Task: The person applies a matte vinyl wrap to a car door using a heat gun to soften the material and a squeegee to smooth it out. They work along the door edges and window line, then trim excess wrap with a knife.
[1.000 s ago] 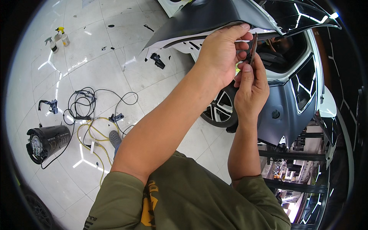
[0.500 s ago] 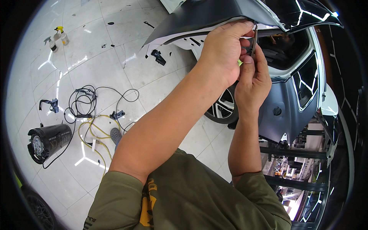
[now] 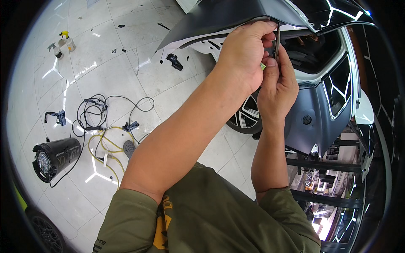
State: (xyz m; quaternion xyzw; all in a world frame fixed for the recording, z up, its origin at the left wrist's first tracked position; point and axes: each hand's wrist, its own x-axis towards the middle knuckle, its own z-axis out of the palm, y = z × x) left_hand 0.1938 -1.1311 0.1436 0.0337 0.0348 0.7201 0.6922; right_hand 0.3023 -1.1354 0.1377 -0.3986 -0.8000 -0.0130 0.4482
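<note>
A dark grey matte car door (image 3: 219, 21) stands open at the top, its inner side white with a black seal along it. My left hand (image 3: 247, 48) is closed at the door's edge, thumb and forefinger pinched against its corner. Whether a film edge lies between them is hidden. My right hand (image 3: 277, 86), just below and to the right, pinches a slim metal cutter knife (image 3: 277, 44). The tool points up, its tip beside my left fingertips at the door edge. A bit of yellow-green (image 3: 263, 66) shows between the hands.
The car's body (image 3: 316, 109) and wheel (image 3: 245, 116) are at right. On the tiled floor lie coiled black and yellow cables (image 3: 95, 111), a black cylindrical machine (image 3: 63, 156), dark scraps (image 3: 174, 62) and spray bottles (image 3: 69, 44). Another wheel (image 3: 46, 232) shows at lower left.
The knife and my left fingertips have shifted slightly left and down along the door edge. Both hands keep their grip, and the view has moved a little.
</note>
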